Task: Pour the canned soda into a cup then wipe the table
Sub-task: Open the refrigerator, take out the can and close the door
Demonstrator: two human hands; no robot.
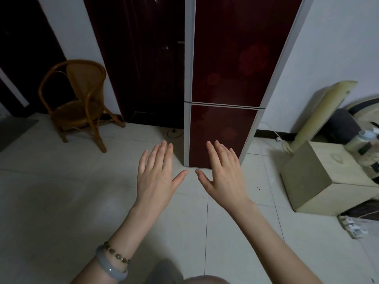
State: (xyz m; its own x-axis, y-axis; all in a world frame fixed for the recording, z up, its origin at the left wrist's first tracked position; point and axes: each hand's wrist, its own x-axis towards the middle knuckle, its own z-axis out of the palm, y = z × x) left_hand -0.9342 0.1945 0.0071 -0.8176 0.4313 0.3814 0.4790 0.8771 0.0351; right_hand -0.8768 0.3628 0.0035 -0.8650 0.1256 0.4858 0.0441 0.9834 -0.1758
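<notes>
Left hand (pixel 158 177), right hand (pixel 224 177): held out palm-down, side by side above the tiled floor (pixel 61 191), fingers straight, thumbs out and nearly meeting, holding nothing. Left wrist: pale bangle (pixel 111 267), beaded bracelet (pixel 117 253). Right: beige box (pixel 320 181) on the floor. Ahead: dark-red two-door refrigerator (pixel 223 78), doors closed. Far left: rattan chair (pixel 75 99) near the wall. Soda can, cup, counter: location cannot be told.
</notes>
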